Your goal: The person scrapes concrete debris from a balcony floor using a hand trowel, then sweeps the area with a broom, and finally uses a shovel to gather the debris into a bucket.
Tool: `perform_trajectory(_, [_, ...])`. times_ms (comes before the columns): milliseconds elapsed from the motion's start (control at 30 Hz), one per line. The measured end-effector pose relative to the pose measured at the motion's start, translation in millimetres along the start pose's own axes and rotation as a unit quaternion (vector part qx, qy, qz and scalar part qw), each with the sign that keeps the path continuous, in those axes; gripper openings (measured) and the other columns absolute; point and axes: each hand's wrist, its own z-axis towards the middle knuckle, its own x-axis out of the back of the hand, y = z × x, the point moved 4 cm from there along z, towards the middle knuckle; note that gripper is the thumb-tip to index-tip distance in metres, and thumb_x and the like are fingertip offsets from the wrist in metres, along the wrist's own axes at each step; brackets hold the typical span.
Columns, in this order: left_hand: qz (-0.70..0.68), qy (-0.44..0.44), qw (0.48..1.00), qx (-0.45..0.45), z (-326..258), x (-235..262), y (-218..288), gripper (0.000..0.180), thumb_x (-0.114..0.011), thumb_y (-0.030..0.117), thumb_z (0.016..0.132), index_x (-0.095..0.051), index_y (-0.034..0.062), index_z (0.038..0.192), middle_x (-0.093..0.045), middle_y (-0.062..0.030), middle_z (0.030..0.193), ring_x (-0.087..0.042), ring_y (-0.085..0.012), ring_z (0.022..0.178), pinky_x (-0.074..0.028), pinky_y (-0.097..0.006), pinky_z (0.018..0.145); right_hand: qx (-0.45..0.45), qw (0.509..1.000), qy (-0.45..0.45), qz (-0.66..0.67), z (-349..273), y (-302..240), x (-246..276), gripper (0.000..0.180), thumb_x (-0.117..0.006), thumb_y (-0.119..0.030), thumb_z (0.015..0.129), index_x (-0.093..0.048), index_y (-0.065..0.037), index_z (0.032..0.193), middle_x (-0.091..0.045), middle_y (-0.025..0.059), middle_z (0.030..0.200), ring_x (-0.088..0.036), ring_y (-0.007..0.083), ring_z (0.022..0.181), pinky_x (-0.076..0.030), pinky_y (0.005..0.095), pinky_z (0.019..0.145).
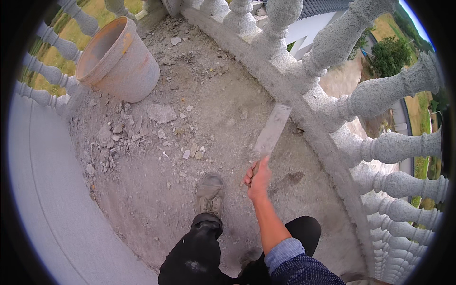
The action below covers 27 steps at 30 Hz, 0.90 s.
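My right hand [258, 179] is closed around the handle of a trowel with a long, flat, rectangular blade [273, 129]. Grey, dusty residue coats the blade. Its far end reaches the foot of the low concrete kerb [304, 111] under the balusters; whether it touches the kerb I cannot tell. Beneath it spreads a rough, dusty concrete floor [228, 123]. My left hand is out of the picture.
A dirty, mortar-stained bucket [124, 66] stands at the far left. Broken mortar pieces [161, 113] and rubble lie around it. Grey stone balusters [380, 99] line the right side, and a smooth pale wall [52, 180] curves along the left. My boot [210, 194] rests on the floor.
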Motion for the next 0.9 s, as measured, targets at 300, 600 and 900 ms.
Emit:
perform_trajectory(300, [0.019, -0.004, 0.999, -0.025, 2, -3, 6, 0.041, -0.062, 0.032, 0.088, -0.061, 0.0037, 0.117, -0.062, -0.0126, 0.097, -0.06, -0.0259, 0.09, -0.049, -0.037, 0.08, -0.214, 0.955, -0.132, -0.155, -26, 41, -10, 0.057, -0.044, -0.066, 0.093, -0.044, -0.01, 0.082, -0.038, 0.0002, 0.057, -0.035, 0.0132, 0.044, -0.036, 0.0301, 0.046])
perform_trajectory(600, [0.007, -0.009, 1.0, -0.02, 3, 4, 3, 0.04, -0.062, 0.03, 0.087, -0.061, 0.0035, 0.117, -0.062, -0.0128, 0.097, -0.06, -0.0261, 0.091, -0.049, -0.037, 0.081, -0.084, 0.996, -0.013, 0.038, 29, 6, -1, 0.056, -0.046, -0.064, 0.094, -0.047, -0.01, 0.078, -0.042, 0.0018, 0.058, -0.037, 0.0137, 0.043, -0.032, 0.0287, 0.042])
perform_trajectory(900, [0.018, -0.005, 1.0, -0.021, 6, 6, -3, 0.041, -0.062, 0.029, 0.087, -0.06, 0.0026, 0.118, -0.062, -0.0132, 0.097, -0.06, -0.0264, 0.092, -0.05, -0.037, 0.082, -0.118, 0.987, -0.073, -0.082, 2, 13, -24, 0.056, -0.047, -0.066, 0.092, -0.045, -0.011, 0.081, -0.041, -0.0006, 0.058, -0.035, 0.0111, 0.043, -0.034, 0.0287, 0.042])
